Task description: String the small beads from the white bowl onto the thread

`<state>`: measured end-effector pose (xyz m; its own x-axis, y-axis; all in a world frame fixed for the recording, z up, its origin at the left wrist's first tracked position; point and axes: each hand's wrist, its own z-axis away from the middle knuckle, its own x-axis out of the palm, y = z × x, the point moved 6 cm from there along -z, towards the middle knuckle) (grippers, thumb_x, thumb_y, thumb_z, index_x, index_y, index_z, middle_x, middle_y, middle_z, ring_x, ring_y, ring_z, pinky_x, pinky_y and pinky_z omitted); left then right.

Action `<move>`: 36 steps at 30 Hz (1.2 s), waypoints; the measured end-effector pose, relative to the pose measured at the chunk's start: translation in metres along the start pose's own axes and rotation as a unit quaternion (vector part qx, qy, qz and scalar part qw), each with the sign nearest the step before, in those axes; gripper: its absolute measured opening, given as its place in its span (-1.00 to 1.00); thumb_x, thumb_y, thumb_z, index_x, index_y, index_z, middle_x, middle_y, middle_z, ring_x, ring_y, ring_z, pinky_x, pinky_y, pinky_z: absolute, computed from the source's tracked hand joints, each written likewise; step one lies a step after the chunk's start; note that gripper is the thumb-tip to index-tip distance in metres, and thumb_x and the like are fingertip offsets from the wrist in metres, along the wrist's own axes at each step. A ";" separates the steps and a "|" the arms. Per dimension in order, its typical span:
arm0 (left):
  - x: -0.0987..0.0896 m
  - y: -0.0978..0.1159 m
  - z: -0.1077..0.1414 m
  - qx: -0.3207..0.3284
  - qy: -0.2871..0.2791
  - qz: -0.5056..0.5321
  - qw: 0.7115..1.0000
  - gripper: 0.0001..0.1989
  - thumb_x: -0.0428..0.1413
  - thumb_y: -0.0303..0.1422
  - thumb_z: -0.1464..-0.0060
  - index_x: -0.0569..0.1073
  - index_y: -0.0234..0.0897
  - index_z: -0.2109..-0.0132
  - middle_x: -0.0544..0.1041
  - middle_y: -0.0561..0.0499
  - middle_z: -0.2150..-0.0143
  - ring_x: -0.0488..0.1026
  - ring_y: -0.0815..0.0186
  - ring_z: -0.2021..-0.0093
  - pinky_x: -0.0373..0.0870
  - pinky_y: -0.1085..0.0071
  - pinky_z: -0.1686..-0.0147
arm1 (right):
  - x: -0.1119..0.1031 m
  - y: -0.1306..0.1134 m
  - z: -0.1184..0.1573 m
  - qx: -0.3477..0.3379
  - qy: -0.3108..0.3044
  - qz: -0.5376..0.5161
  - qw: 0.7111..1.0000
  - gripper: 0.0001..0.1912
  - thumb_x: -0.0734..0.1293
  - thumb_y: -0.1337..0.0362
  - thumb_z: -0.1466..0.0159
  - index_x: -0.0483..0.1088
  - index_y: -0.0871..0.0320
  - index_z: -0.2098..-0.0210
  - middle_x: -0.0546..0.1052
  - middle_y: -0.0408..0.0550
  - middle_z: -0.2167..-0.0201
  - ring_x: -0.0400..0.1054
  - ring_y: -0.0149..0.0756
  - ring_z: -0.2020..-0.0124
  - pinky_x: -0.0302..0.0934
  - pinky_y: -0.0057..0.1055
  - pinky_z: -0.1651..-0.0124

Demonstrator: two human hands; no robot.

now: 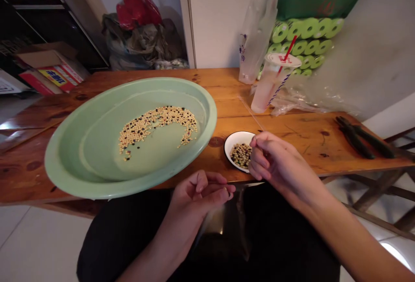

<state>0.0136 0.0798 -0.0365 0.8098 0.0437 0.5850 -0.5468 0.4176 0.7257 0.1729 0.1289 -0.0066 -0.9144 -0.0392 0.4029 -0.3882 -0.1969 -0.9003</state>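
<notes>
A large green basin (129,187) stands on the wooden table at the left, with yellow and black beans (139,128) spread over its bottom. To its right is a small white bowl (231,140) with a dark rim, holding yellowish and dark beans (240,154). My left hand (204,193) is over my lap, in front of the table edge, its thumb and fingers pinched on a few small beans. My right hand (267,156) is at the right side of the bowl and covers part of it. Its fingers are curled together, and what they hold, if anything, is hidden.
Behind the bowl stand a plastic cup (267,85) with a red straw and a clear plastic bag (256,40). Dark pliers-like tools (359,137) lie at the right. A cardboard box (52,68) and stuffed bags (142,40) are beyond the table.
</notes>
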 end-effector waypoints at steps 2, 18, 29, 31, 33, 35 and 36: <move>-0.001 0.001 0.000 0.005 0.015 0.007 1.000 -0.54 0.31 -0.66 0.10 0.14 -0.29 0.51 0.57 0.08 0.31 0.60 0.41 0.29 0.48 0.55 0.21 | -0.003 -0.005 -0.012 -0.028 0.013 0.027 0.999 -0.88 0.33 0.32 -0.25 0.40 0.14 0.44 0.29 -0.31 0.72 0.19 -0.50 0.68 0.17 -0.52 0.52; -0.003 0.002 0.000 0.001 0.032 0.030 0.999 -0.54 0.32 -0.65 0.14 0.14 -0.28 0.53 0.57 0.09 0.32 0.59 0.41 0.29 0.48 0.55 0.20 | -0.029 -0.007 -0.020 -0.072 0.075 0.085 0.991 -0.97 0.49 0.28 -0.06 0.60 0.08 0.46 0.64 -0.06 0.19 0.46 -0.16 -0.01 0.19 -0.19 -0.23; -0.003 0.012 0.007 0.090 0.042 -0.060 0.993 -0.53 0.33 -0.61 0.10 0.13 -0.29 0.55 0.56 0.08 0.28 0.62 0.36 0.25 0.53 0.56 0.21 | -0.007 -0.011 0.019 -0.140 0.021 0.245 0.959 -0.91 0.43 0.30 -0.23 0.60 0.03 0.27 0.60 -0.22 0.51 0.48 -0.45 0.47 0.37 -0.55 0.32; -0.003 0.017 0.011 0.140 0.043 -0.121 0.982 -0.54 0.32 -0.58 0.07 0.14 -0.28 0.56 0.55 0.05 0.26 0.62 0.31 0.23 0.56 0.51 0.20 | 0.002 -0.006 0.036 -0.174 0.028 0.315 0.933 -0.85 0.42 0.34 -0.23 0.59 0.01 0.21 0.61 -0.23 0.50 0.50 -0.44 0.47 0.38 -0.56 0.34; -0.001 0.022 0.017 0.194 0.041 -0.178 0.964 -0.55 0.30 -0.56 0.03 0.14 -0.27 0.56 0.54 0.02 0.25 0.63 0.25 0.20 0.58 0.44 0.17 | 0.014 -0.001 0.049 -0.216 0.001 0.351 0.911 -0.88 0.43 0.39 -0.21 0.58 0.03 0.29 0.64 -0.21 0.45 0.53 -0.41 0.43 0.40 -0.55 0.30; 0.002 0.025 0.023 0.246 0.037 -0.232 0.940 -0.57 0.26 -0.58 -0.01 0.15 -0.26 0.56 0.54 0.01 0.25 0.63 0.22 0.20 0.59 0.39 0.17 | 0.023 0.003 0.057 -0.250 -0.024 0.374 0.893 -0.88 0.43 0.42 -0.21 0.55 0.06 0.32 0.65 -0.17 0.42 0.54 -0.36 0.40 0.40 -0.53 0.31; 0.004 0.027 0.026 0.272 0.038 -0.259 0.926 -0.58 0.24 -0.60 -0.02 0.15 -0.26 0.56 0.55 0.02 0.25 0.63 0.22 0.21 0.60 0.38 0.17 | 0.025 0.005 0.059 -0.264 -0.029 0.384 0.884 -0.88 0.42 0.43 -0.21 0.53 0.08 0.31 0.64 -0.14 0.42 0.54 -0.34 0.39 0.39 -0.51 0.33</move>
<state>-0.0034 0.0679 -0.0056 0.9947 0.0374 0.0962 -0.0912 -0.1171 0.9889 0.1552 0.0695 0.0089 -0.9302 -0.0153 -0.3667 0.3315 0.3937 -0.8574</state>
